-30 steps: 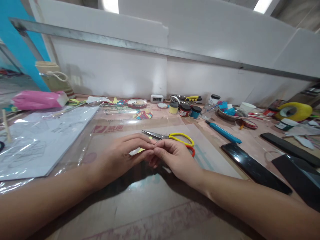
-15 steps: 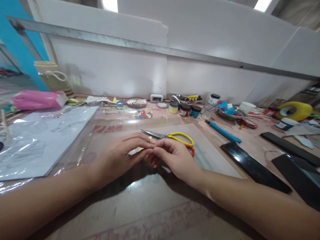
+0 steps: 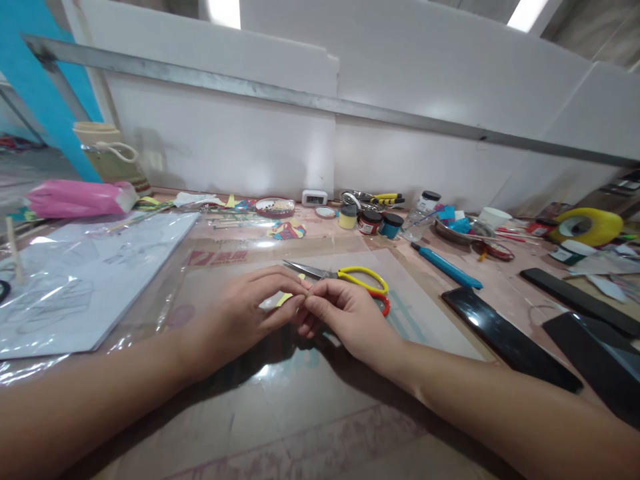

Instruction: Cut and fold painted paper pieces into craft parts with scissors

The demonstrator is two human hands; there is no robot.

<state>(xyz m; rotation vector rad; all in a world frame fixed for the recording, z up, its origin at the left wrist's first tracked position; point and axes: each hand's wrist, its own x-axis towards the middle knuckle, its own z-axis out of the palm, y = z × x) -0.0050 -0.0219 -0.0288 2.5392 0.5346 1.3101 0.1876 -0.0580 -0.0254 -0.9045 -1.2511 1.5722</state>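
Observation:
My left hand (image 3: 260, 303) and my right hand (image 3: 345, 310) meet fingertip to fingertip over the middle of the work surface. Both are closed in a pinch, and whatever sits between the fingertips is too small or hidden to make out. Just behind them lies a pair of scissors (image 3: 320, 271), its blades pointing left, with one yellow and one red handle loop; my right hand covers part of it. A yellow scrap (image 3: 283, 300) shows behind my left fingers, partly hidden.
Sketched paper sheets (image 3: 100, 280) lie under clear plastic on the left. Small paint jars (image 3: 370, 223) and a white digital clock (image 3: 315, 197) line the back. Rightward are a blue cutter knife (image 3: 447, 265), a shiny black slab (image 3: 505, 337) and yellow tape (image 3: 590, 223).
The hands stay together in nearly the same place, with only a slight shift of the fingertips. A little more of the yellow scrap shows. The camera view has moved slightly.

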